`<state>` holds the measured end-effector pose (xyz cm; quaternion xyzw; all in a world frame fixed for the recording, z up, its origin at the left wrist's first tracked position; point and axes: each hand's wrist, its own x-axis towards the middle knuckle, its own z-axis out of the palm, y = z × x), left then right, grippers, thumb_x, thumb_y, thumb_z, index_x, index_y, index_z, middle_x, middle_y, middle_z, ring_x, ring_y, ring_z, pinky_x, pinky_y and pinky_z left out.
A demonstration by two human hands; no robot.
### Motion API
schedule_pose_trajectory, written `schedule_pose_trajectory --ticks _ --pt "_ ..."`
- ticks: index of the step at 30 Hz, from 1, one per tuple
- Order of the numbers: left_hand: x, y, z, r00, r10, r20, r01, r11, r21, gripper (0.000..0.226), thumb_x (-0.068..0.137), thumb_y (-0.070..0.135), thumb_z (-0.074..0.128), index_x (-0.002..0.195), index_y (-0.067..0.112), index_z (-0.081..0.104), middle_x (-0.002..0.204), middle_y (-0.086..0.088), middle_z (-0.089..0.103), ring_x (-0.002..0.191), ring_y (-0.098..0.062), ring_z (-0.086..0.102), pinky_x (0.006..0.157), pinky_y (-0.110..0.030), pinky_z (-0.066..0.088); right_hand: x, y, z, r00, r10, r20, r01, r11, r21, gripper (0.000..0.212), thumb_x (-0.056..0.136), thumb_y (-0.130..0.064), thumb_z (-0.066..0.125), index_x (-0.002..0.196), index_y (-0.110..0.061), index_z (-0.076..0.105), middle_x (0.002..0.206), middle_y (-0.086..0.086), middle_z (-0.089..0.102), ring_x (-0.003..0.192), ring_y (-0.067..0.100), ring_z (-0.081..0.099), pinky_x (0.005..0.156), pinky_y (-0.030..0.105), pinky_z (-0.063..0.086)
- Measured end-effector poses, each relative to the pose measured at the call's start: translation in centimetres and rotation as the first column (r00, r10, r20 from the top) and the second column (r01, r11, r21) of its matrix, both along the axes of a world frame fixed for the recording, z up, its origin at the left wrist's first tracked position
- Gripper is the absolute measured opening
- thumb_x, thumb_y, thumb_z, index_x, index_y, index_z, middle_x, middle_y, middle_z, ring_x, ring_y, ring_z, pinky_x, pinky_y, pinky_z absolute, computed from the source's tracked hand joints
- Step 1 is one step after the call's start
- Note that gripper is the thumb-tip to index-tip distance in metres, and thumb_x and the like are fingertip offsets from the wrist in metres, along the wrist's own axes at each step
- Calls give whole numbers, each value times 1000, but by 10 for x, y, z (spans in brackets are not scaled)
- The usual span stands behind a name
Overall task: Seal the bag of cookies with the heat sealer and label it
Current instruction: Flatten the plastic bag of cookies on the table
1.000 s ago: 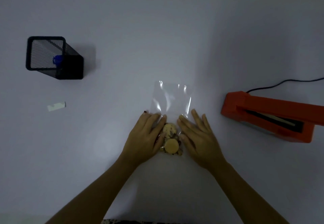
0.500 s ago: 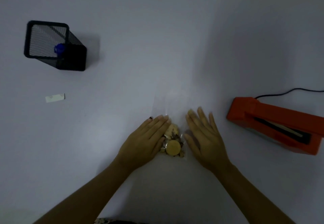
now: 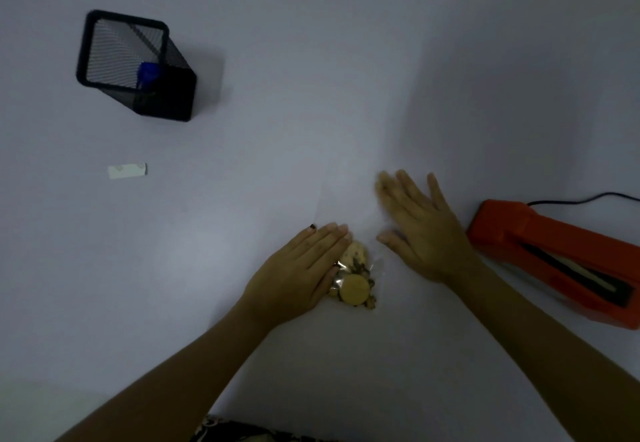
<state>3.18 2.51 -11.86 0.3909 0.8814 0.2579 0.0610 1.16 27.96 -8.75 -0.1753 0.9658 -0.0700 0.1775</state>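
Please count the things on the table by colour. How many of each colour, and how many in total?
Black: 1, mesh holder
Blue: 1, pen in the holder
White: 1, label
Orange: 1, sealer
Clear: 1, cookie bag
Total: 5

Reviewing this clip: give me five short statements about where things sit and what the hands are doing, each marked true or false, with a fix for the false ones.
1. The left hand lies flat beside the cookies. True.
2. The right hand grips the heat sealer. False: it is spread flat over the clear bag, apart from the sealer.
3. The mesh pen holder holds something blue. True.
4. The white label is stuck on the bag. False: it lies on the table, far left of the bag.
5. The sealer sits on the right, with a black cord running from it. True.
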Motion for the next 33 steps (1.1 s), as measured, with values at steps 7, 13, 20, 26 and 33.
schedule_pose_trajectory --ticks 7,13,20,26,33 --pt "2 0 1 1000 17 -2 -17 999 33 43 95 21 51 136 7 48 142 -10 47 134 -19 41 110 -39 37 -15 -39 3 953 304 -5 -304 950 -70 74 95 -60 13 150 -12 22 158 5 19 148 25 9 119 52 3" --pt "3 0 2 1000 25 -19 -24 999 32 42 96 22 48 135 6 49 141 -10 48 133 -20 43 110 -38 37 -46 -20 -5 953 301 -28 -300 954 32 68 96 -60 12 151 -20 18 158 -2 18 148 30 5 117 58 1" --pt "3 1 2 998 46 -40 -44 998 49 40 95 20 49 132 5 53 138 -11 52 130 -21 47 109 -38 38 -40 -43 -5 970 238 -50 -240 970 -43 69 96 -58 12 151 -16 19 158 0 19 148 31 2 116 60 0" --pt "4 1 1 998 44 -42 -43 998 46 41 96 21 48 134 5 51 140 -10 50 132 -20 44 110 -37 37 -66 -30 -7 982 167 -84 -166 986 13 69 96 -58 6 150 -17 21 157 0 25 147 32 5 114 59 -4" --pt "5 2 1 998 55 -35 -53 997 58 41 97 22 45 133 5 52 139 -10 51 132 -20 44 111 -37 36 -57 -38 4 988 -103 -112 97 994 -58 73 96 -57 19 153 -12 10 162 3 8 149 29 -5 116 54 -9"
